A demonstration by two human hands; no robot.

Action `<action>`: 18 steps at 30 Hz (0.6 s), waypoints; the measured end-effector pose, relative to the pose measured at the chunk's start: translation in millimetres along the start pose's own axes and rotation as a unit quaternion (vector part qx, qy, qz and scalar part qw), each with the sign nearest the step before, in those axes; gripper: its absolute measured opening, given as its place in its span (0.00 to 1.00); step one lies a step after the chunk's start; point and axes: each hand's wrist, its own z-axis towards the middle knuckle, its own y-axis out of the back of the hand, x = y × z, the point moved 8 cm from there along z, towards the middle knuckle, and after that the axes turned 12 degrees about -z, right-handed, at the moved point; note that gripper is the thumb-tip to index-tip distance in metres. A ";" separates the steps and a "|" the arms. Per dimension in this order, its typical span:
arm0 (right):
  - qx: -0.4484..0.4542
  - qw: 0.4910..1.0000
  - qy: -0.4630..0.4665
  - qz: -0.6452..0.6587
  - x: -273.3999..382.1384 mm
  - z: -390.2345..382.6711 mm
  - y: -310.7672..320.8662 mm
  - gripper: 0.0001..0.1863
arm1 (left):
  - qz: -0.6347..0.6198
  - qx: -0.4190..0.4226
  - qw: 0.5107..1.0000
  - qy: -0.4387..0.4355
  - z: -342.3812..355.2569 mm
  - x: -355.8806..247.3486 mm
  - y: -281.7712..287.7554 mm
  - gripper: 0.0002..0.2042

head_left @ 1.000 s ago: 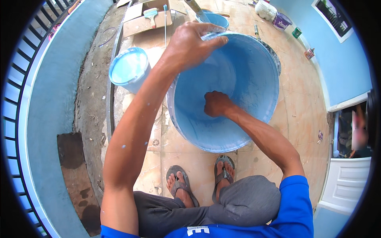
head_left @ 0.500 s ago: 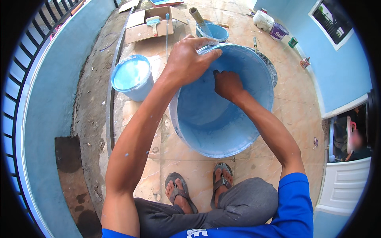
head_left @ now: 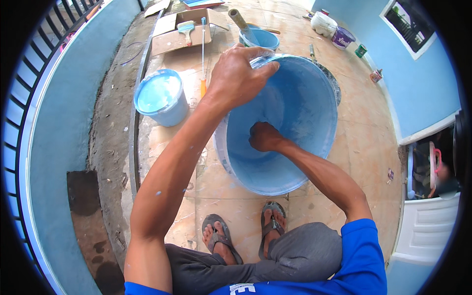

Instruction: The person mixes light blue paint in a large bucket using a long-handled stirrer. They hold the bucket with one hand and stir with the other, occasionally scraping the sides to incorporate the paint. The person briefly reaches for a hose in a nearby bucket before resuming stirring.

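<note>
A large tub [head_left: 314,123], coated inside with light blue paint, is tilted toward me on the tiles. My left hand [head_left: 241,71] is closed over its far-left rim, thumb inside and fingers outside, with paint on the fingertips. Deep inside the tub my right hand [head_left: 264,136] is a closed fist near the left part of the inner wall. Whatever it holds is hidden beneath the fist. Left of the tub stands a smaller bucket [head_left: 169,110] with light blue paint up near its brim.
Beyond the tub are a blue pail [head_left: 268,39] with a roller tube [head_left: 238,19] leaning in it, a cardboard box [head_left: 169,44] bearing a wide brush [head_left: 187,30], and an orange-handled rod [head_left: 203,86]. Several containers, including a purple bucket [head_left: 342,38], line the right wall. My sandalled feet are close by.
My right hand has moved down and slightly left inside the tub, and the dark handle end above its fist is now out of sight. My left hand keeps its hold on the rim.
</note>
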 end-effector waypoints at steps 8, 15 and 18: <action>-0.168 0.962 0.099 0.193 7.1 20.8 46.4 0.11 | -0.003 -0.032 0.999 0.019 0.9 18.5 21.3 0.22; -0.257 0.952 -0.001 -0.166 -17.3 15.1 94.5 0.09 | 0.003 -0.035 0.999 0.040 -2.8 19.6 29.1 0.21; -0.212 0.941 0.015 -0.265 -41.3 22.7 70.6 0.09 | -0.002 -0.032 0.999 0.029 0.4 12.8 22.4 0.21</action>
